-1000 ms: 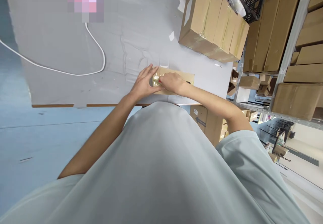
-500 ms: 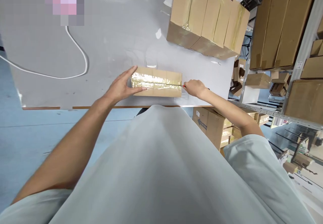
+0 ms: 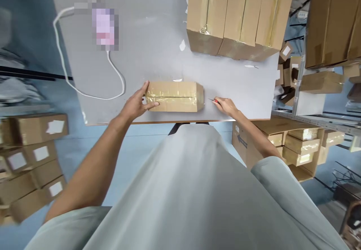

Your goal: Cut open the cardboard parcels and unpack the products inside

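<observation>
Your left hand [image 3: 137, 103] spreads wide on the glossy-taped cardboard box [image 3: 172, 96], oblong, near the table's front edge; your right hand [image 3: 225, 105] grips a thin red cutter [image 3: 215, 100] beside it. The grey table [image 3: 152, 50] looks smooth above blue floor [image 3: 135, 152].

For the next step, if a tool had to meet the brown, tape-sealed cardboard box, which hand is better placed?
Probably the right hand: it holds the small red-handled tool, its thin tip pointing at the cardboard box across a gap. The left hand braces the opposite end.
</observation>
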Action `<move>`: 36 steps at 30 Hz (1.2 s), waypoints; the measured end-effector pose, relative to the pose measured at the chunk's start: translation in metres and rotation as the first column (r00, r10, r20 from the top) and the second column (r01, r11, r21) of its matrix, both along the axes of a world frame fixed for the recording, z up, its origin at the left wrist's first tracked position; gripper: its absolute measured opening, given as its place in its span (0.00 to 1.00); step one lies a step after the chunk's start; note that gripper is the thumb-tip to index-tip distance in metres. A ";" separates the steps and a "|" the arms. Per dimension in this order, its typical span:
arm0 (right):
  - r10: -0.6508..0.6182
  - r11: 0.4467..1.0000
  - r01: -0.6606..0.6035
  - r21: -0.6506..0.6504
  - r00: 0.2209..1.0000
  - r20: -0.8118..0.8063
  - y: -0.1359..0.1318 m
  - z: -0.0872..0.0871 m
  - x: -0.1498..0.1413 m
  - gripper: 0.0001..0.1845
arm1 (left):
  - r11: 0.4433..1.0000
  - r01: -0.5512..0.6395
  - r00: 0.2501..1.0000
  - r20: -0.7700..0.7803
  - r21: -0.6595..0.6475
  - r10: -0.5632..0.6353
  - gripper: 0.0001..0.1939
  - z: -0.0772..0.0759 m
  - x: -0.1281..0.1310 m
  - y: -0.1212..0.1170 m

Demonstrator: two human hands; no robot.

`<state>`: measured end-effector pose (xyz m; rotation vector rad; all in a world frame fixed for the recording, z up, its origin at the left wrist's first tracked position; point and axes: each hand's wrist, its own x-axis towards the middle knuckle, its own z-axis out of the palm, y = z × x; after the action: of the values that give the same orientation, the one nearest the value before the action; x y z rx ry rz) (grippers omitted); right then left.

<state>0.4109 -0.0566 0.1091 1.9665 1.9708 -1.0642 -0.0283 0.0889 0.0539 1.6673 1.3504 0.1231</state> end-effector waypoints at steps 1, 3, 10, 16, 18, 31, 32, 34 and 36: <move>-0.082 0.997 0.082 0.002 0.996 -0.035 -0.006 -0.008 -0.005 0.20 | 1.000 0.003 1.000 -0.025 -0.016 -0.003 0.78 0.002 -0.005 0.003; -0.274 0.962 0.274 -0.020 0.951 -0.145 -0.010 -0.023 -0.025 0.22 | 0.999 0.016 0.997 -0.071 -0.047 -0.020 0.77 0.007 -0.013 0.009; -0.696 0.699 0.699 -0.152 0.614 -0.372 0.008 -0.032 -0.113 0.25 | 0.994 -0.018 0.989 -0.147 -0.112 0.001 0.72 0.029 -0.022 0.022; -0.572 0.773 0.595 0.221 0.804 -0.164 0.000 0.041 -0.085 0.29 | 0.952 -0.106 0.981 0.128 -0.288 0.148 0.69 0.013 0.023 -0.001; -0.573 0.774 0.559 0.298 0.818 -0.045 -0.001 0.067 -0.073 0.31 | 0.928 -0.099 0.951 0.239 -0.359 0.194 0.66 -0.003 0.058 -0.013; -0.598 0.801 0.550 0.237 0.757 0.263 -0.004 0.083 -0.105 0.37 | 0.986 -0.166 0.922 0.358 0.026 0.146 0.21 0.042 0.113 -0.011; -0.582 0.813 0.538 0.225 0.760 0.287 -0.005 0.084 -0.108 0.37 | 0.990 -0.136 0.923 0.368 0.035 0.113 0.19 0.052 0.113 -0.010; -0.559 0.829 0.516 0.215 0.762 0.329 -0.006 0.088 -0.115 0.37 | 0.995 -0.097 0.923 0.376 0.026 0.080 0.17 0.063 0.112 -0.006; -0.573 0.819 0.514 0.253 0.748 0.333 -0.009 0.097 -0.124 0.36 | 0.995 -0.099 0.920 0.383 0.005 0.090 0.15 0.064 0.110 -0.002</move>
<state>0.2869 -0.0660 0.2064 2.6789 1.3115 -0.5297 0.0814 0.0865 0.1178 1.5011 1.1317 0.4984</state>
